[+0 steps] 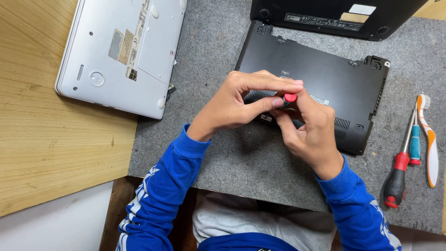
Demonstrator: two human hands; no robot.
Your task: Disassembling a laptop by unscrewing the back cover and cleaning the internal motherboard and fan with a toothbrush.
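A small tool with a rounded red cap (290, 97) stands upright over the back of a black plastic laptop lying upside down (320, 81) near the middle of the grey felt mat (232, 153) that covers the counter. Only the cap shows; its tip is hidden under the fingers, so where it meets the laptop cannot be told. The left hand (237, 104) is closed on it, thumb and forefinger pinching just under the cap. The right hand (311, 128) is curled shut around the lower part, touching the left hand and resting on the laptop's base.

A white laptop turned bottom up (121, 51) lies towards the counter's far left corner, half on the mat, half on the pale wooden counter (51, 153). Another black device (334, 16) sits at the far edge. Near the right edge lie a screwdriver with a red and black handle (398, 174), a smaller teal-handled screwdriver (414, 144) and an orange and white toothbrush (429, 139), side by side.

With the tip out of sight and both hands crowded on a thin tool, a tilt could likely make it slip and scratch the shell or round off a screw head
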